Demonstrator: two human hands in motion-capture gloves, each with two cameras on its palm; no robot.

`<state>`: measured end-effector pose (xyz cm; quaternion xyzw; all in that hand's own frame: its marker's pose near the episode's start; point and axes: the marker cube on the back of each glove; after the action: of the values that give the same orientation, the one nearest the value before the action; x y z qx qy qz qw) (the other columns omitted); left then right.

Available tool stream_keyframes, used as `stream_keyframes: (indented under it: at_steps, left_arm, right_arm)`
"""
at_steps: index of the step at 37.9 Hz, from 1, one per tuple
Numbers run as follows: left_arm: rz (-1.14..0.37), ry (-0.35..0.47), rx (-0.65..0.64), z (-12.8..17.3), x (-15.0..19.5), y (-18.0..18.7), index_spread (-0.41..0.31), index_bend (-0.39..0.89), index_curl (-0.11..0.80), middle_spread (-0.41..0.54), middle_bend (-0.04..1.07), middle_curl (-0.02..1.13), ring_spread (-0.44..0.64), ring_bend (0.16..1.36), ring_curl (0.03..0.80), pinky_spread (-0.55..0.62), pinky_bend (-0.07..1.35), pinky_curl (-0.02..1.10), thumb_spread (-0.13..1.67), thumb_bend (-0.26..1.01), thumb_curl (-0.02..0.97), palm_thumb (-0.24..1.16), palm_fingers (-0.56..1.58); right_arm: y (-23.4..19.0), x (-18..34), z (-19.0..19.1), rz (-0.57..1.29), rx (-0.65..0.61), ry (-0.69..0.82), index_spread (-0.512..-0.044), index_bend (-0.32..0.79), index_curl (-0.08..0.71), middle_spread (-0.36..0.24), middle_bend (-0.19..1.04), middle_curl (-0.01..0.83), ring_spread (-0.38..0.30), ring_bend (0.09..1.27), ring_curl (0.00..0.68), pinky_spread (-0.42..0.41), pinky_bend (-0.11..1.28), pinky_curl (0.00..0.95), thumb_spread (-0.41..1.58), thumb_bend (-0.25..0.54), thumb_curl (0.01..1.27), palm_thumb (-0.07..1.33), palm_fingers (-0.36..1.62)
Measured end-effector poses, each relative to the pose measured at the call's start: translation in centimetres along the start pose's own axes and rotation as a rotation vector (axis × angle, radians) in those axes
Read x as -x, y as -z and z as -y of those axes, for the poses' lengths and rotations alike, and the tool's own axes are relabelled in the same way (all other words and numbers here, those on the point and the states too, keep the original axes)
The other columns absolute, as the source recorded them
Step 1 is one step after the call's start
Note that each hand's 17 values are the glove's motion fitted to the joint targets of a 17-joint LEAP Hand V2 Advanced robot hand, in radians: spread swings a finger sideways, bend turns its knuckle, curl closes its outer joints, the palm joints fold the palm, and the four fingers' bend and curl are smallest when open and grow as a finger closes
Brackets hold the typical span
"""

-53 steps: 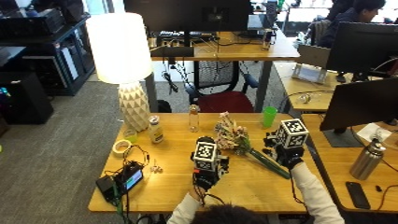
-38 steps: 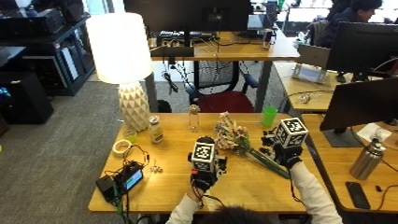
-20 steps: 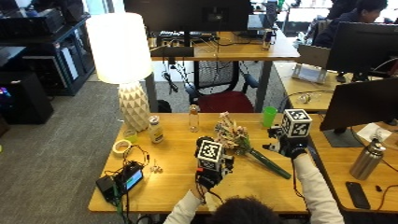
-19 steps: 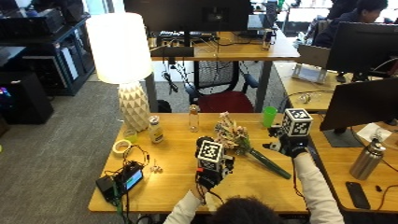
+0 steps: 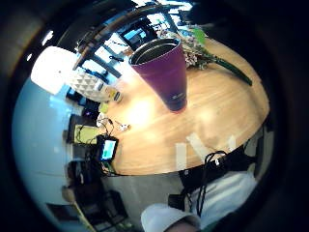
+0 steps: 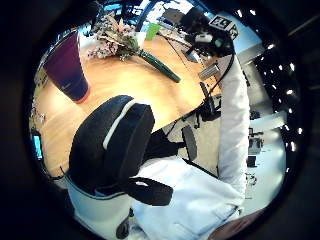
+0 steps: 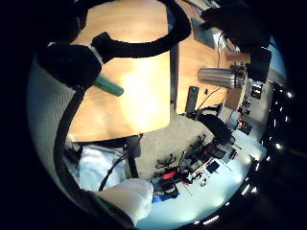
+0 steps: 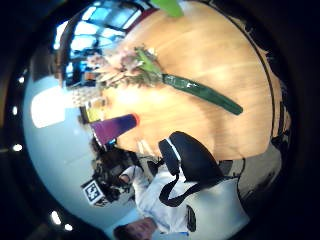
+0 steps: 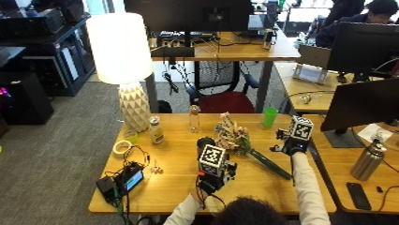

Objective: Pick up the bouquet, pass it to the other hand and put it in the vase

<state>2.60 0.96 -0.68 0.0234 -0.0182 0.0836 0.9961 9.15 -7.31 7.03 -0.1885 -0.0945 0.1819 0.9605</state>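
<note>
**Wooden worktop, bouquet lying flat**

Wood worktop [image 9: 174,187] carries the bouquet [image 9: 246,144], lying on its side with blossoms near the vase [image 9: 204,143] and its green wrapped stem angled toward the right. Left hand [image 9: 213,172] hovers just in front of the vase, holding nothing, fingers relaxed. Right hand [image 9: 291,144] is raised beside the stem, apart from it; whether its fingers are curled or straight cannot be told.

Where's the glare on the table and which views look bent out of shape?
Left little finger side palm view: a bright patch on the table beside the purple cup. Right little finger side palm view: another bright patch on the wood. All four palm views curve straight edges; the outside view looks straight.
</note>
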Motion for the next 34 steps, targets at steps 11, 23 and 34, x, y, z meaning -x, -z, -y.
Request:
stream_keyframes:
  at_steps: [11,23,34]
  left_arm:
    - [-0.014,0.006,0.04,0.0,-0.1,-0.5,-0.081,0.18,0.382,0.079,0.16,0.26,0.19,0.48,0.285,0.38,0.23,0.31,1.16,-0.01,0.213,0.16,0.37]
    - [-0.023,-0.005,0.06,0.0,-0.4,-0.6,-0.081,0.18,0.389,0.078,0.16,0.27,0.19,0.47,0.291,0.38,0.23,0.32,1.16,-0.02,0.222,0.17,0.37]
    - [-0.028,0.01,0.058,0.2,-0.2,-0.8,-0.081,0.18,0.393,0.077,0.16,0.27,0.19,0.47,0.295,0.38,0.22,0.32,1.16,-0.02,0.227,0.17,0.37]
  right_arm:
    - [-7.2,0.1,-3.3,-0.003,0.214,-0.105,-0.328,0.07,0.075,-0.03,0.37,0.399,-0.07,0.67,0.37,0.132,0.75,0.371,1.02,-0.005,0.3,0.57,0.53]
    - [-11.8,-0.1,-1.7,-0.129,0.203,-0.106,-0.345,0.14,0.142,-0.063,0.36,0.415,-0.104,0.61,0.366,0.101,0.66,0.348,1.0,-0.01,0.33,0.69,0.6]
    - [-12.6,0.1,-1.6,-0.156,0.137,-0.128,-0.325,0.2,0.228,-0.086,0.34,0.422,-0.16,0.62,0.375,0.075,0.48,0.304,0.96,-0.002,0.35,0.79,0.85]
